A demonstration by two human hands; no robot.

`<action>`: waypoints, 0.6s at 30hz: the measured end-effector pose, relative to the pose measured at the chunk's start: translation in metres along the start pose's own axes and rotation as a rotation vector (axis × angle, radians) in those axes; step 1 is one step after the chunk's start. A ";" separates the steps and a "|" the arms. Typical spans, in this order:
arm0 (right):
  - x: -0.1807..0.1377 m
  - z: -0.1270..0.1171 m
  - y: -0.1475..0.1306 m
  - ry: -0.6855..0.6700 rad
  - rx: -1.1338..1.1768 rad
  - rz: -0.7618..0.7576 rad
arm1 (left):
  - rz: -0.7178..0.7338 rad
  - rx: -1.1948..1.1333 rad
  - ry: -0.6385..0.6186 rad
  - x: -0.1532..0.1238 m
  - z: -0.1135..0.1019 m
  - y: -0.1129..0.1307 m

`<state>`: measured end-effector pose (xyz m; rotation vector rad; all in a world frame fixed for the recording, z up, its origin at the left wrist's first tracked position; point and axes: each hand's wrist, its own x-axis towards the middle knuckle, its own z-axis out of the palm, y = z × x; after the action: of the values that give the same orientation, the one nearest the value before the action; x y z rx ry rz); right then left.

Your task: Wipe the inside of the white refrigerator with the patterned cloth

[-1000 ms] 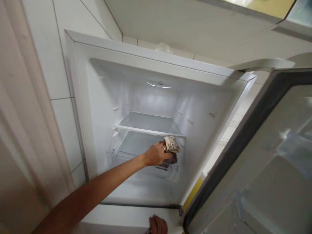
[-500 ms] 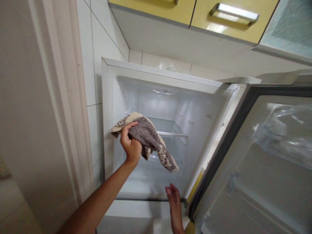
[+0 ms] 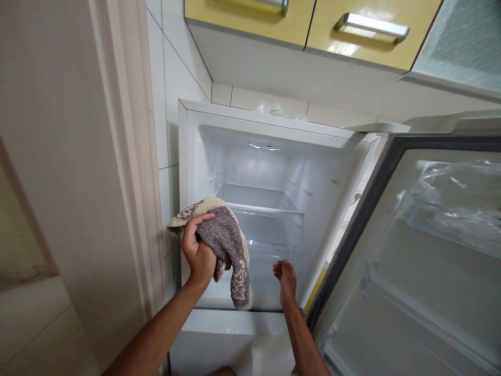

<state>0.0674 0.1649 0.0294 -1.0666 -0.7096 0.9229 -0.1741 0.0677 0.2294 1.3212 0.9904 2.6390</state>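
My left hand (image 3: 199,256) is closed around a bunched grey-brown and cream towel (image 3: 225,232), whose patterned end hangs down in front of the fridge opening. Beyond the towel stands an open fridge (image 3: 274,116) with a glass shelf (image 3: 254,197) inside. My right hand (image 3: 286,277) is in the lower part of the opening, near a clear drawer front (image 3: 266,248). Its fingers are loosely bent and apart from the palm, with nothing visible in them.
The fridge door (image 3: 410,261) is swung open to the right, with clear plastic (image 3: 462,209) in its upper rack. Yellow cabinets (image 3: 364,42) hang above. A plastic bag (image 3: 274,108) lies on top of the fridge. At left is a door frame (image 3: 125,156).
My left hand and the towel have moved left and down, and the towel's end has swung to hang lower. My right hand has risen further into the fridge opening.
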 end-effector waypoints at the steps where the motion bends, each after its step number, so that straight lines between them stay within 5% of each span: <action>1: 0.004 0.001 0.000 0.000 -0.003 -0.004 | -0.014 -0.001 -0.009 -0.002 -0.001 -0.001; 13: 0.033 0.000 0.013 -0.056 -0.027 -0.060 | -0.027 -0.016 0.006 0.022 0.007 0.000; 18: 0.012 -0.014 0.049 -0.092 -0.113 -0.032 | -0.269 -0.163 0.044 0.048 0.019 -0.010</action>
<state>0.0709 0.1793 -0.0208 -1.1142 -0.8609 0.9180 -0.1929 0.1001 0.2660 1.0221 0.8670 2.4929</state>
